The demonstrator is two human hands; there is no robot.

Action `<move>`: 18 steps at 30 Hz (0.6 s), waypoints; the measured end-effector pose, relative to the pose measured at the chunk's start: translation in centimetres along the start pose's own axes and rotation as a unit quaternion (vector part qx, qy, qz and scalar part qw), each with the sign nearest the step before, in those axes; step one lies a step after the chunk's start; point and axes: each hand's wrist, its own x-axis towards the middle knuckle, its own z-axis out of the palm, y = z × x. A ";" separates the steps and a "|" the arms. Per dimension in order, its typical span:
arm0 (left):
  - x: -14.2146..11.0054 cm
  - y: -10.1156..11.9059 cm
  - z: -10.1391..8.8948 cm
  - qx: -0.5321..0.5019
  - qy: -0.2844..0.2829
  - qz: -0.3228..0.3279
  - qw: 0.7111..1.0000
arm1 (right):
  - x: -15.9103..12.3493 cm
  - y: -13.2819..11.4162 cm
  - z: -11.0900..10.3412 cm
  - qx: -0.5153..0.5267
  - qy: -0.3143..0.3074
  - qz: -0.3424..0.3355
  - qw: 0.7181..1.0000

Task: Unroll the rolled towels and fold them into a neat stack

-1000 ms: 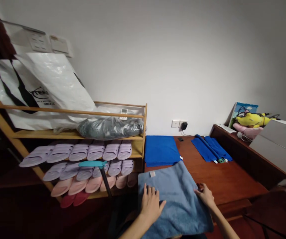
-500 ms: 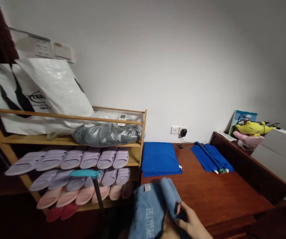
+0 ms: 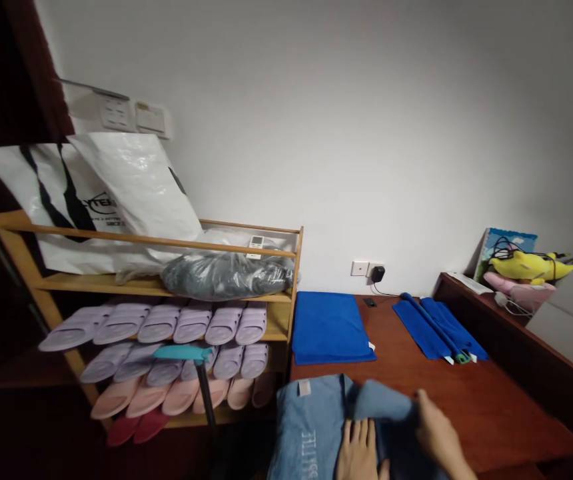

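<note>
A light blue towel (image 3: 311,427) lies at the near edge of the reddish wooden table (image 3: 416,387), with one part turned over so its lettered band shows. My left hand (image 3: 359,453) rests flat on the towel with its fingers stretched out. My right hand (image 3: 439,437) grips the folded-over flap of the towel at its right side. Behind them a folded bright blue towel (image 3: 330,327) lies flat on the table. Further right lie more blue cloths (image 3: 439,328), partly rolled.
A wooden shoe rack (image 3: 166,313) with several lilac and pink slippers stands at the left, topped by plastic bags. A teal-handled stick (image 3: 186,353) leans before it. A wall socket with a plug (image 3: 376,272) is behind the table. Plush toys (image 3: 531,267) sit at the right.
The towel lay spread flat under both hands a second ago. It has since been folded over on itself, and my right hand now carries the flap toward the right. The view shifted slightly.
</note>
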 end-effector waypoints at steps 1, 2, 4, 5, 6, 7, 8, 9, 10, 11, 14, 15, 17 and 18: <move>0.1 0.0 0.1 -0.015 0.000 0.012 1.000 | 0.8 2.2 -1.1 -0.033 0.017 0.034 0.999; 0.0 -0.1 0.2 -0.028 0.001 0.025 0.999 | 1.3 4.3 -1.8 -0.060 0.031 0.052 0.996; 0.0 -0.3 0.6 -0.037 -0.001 0.042 0.998 | 1.8 7.7 -2.4 -0.106 0.047 0.068 0.991; 0.1 -0.5 0.9 -0.035 -0.006 0.042 0.998 | 1.8 8.9 -2.1 -0.109 0.046 0.066 0.991; 0.3 -0.8 1.1 -0.032 -0.011 0.039 0.999 | 1.6 9.7 -1.7 -0.102 0.045 0.066 0.992; 0.6 -1.1 1.3 -0.029 -0.016 0.034 0.999 | 1.4 10.1 -1.0 -0.088 0.048 0.072 0.992; 1.0 -1.4 1.5 -0.027 -0.020 0.031 0.999 | 1.1 10.1 -0.2 -0.072 0.058 0.084 0.992; 1.4 -1.6 1.7 -0.026 -0.024 0.030 0.999 | 0.9 9.8 0.6 -0.062 0.076 0.100 0.990; 1.8 -1.7 1.8 -0.026 -0.026 0.030 0.999 | 0.6 9.3 1.5 -0.055 0.096 0.109 0.988; 2.0 -1.6 1.9 -0.026 -0.026 0.032 0.999 | 0.4 8.6 2.4 -0.051 0.108 0.108 0.987; 1.8 -1.4 1.7 -0.007 -0.001 0.021 1.000 | -0.5 6.6 4.6 -0.029 0.078 0.052 0.995; 1.5 -1.4 1.6 0.008 0.016 0.005 1.000 | -0.7 6.3 5.0 -0.014 0.058 0.029 0.998; 0.6 -1.8 1.2 0.037 0.040 -0.035 0.998 | -1.0 6.8 5.0 0.030 0.026 -0.020 0.999; 0.1 -2.3 0.9 0.046 0.042 -0.049 0.997 | -1.0 7.6 4.7 0.062 0.021 -0.044 0.997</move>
